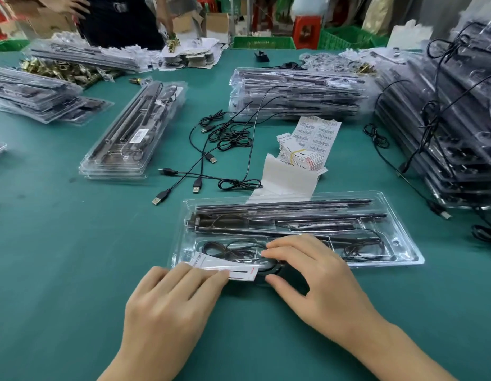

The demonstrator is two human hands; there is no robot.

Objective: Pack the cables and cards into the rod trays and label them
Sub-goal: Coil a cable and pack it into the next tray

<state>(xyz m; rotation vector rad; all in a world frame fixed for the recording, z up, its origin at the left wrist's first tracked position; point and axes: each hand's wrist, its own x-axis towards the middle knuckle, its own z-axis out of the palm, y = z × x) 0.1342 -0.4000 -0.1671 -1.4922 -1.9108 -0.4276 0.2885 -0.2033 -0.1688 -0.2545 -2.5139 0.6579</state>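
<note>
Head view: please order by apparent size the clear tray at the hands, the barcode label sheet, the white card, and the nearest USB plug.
1. clear tray
2. barcode label sheet and white card: unsure, the card is partly covered by the left hand and lies nearer.
3. USB plug

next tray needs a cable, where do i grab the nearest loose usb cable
Pinch its black plug from above, across the narrow sides: it lies flat on the table, nearest you, with nothing overlapping that end.
</note>
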